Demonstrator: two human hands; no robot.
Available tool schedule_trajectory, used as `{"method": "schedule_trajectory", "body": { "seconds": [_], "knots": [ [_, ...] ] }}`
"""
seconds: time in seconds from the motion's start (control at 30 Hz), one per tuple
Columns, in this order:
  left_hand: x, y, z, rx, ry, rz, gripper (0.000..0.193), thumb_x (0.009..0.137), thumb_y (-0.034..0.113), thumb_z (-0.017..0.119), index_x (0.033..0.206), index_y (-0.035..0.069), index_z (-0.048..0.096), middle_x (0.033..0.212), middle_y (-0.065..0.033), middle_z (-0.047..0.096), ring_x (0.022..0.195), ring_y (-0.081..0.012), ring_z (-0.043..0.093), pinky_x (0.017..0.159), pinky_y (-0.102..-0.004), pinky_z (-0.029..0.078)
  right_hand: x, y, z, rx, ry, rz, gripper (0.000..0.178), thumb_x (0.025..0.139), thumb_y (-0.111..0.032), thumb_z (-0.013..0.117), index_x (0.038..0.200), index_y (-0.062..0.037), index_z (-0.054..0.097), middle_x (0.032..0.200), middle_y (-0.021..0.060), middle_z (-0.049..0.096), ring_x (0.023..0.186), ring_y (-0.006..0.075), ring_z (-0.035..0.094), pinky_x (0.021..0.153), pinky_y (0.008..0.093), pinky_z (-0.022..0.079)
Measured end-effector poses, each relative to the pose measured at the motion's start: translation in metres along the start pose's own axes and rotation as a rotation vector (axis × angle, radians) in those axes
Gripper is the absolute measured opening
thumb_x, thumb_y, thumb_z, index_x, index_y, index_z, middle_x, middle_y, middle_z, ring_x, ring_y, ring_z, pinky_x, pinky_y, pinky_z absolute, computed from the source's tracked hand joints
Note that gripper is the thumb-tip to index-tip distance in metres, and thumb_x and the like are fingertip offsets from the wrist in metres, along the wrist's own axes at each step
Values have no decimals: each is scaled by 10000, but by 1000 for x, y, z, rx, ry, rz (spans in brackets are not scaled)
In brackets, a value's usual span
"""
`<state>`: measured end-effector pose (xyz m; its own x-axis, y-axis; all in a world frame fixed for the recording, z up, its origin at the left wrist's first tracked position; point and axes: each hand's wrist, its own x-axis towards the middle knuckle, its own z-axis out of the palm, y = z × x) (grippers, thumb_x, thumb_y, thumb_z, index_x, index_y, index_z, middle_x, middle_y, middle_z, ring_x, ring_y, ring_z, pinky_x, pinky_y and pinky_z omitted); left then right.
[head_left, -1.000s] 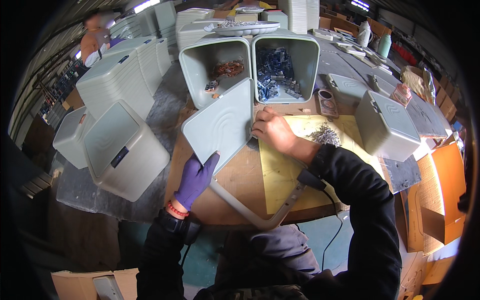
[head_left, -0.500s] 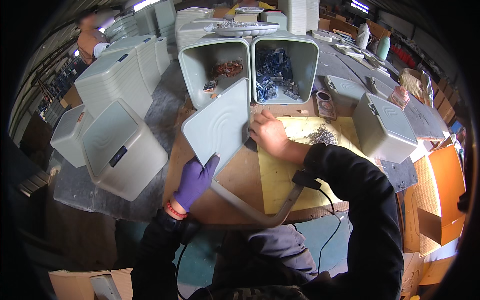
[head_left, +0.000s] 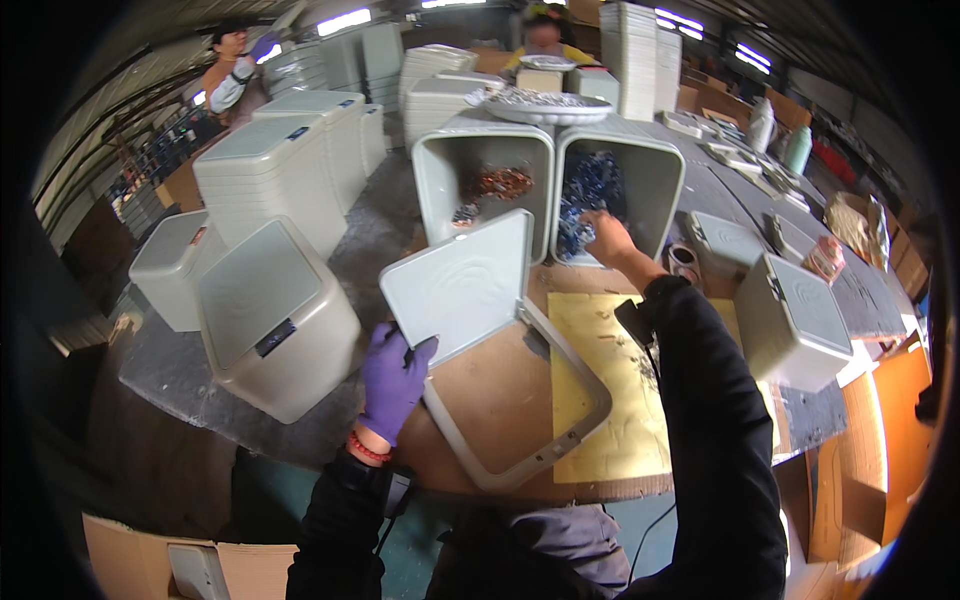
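My left hand (head_left: 395,380), in a purple glove, grips the near left corner of a pale grey-green lid panel (head_left: 465,285), which stands tilted up. The panel meets a grey rectangular lid frame (head_left: 545,455) that lies on the brown board. My bare right hand (head_left: 608,240) is at the mouth of the right-hand upturned bin (head_left: 655,200), over small blue-wrapped pieces (head_left: 592,180). Its fingers are bent together, and whatever is between them cannot be made out. Beside it, the left-hand bin (head_left: 432,180) holds small orange-brown pieces (head_left: 503,183).
A yellow sheet (head_left: 610,440) covers part of the board (head_left: 470,400). Lidded bins (head_left: 285,340) stand at left, with another bin (head_left: 795,320) at right. A plate of small metal parts (head_left: 548,105) rests on top of the bins. Two people are beyond the table.
My right hand has moved from the lid panel's edge into the right-hand bin. The panel leans further back, and the frame lies flatter on the board. My view has shifted.
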<state>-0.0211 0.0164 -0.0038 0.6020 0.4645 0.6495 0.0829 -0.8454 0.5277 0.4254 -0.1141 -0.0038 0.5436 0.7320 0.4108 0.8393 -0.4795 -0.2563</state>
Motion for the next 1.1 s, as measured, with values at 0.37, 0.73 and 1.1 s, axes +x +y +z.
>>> {"method": "schedule_trajectory", "body": {
  "seconds": [0.37,0.73,1.1],
  "knots": [
    [-5,8,3,1,119,-166,781,898,257,798,1494,-44,393,1309,-227,506,996,-319,614,861,-418,534,-8,28,-2,182,61,-12,327,609,-131,883,874,-38,716,824,145,713,800,331,704,746,413,554],
    [-107,118,3,154,-257,492,431,964,291,644,1292,12,639,1145,-119,646,1062,-263,634,875,-379,546,-219,-115,-112,1066,-186,7,143,838,146,709,949,56,708,856,81,736,799,134,727,692,274,591],
    [-122,120,0,350,-300,467,608,944,153,597,1499,-36,437,1215,-160,675,1004,-254,660,890,-372,546,-302,-175,-82,862,-94,-54,64,831,118,748,885,83,748,953,93,694,766,144,698,665,251,565]
  ]
}}
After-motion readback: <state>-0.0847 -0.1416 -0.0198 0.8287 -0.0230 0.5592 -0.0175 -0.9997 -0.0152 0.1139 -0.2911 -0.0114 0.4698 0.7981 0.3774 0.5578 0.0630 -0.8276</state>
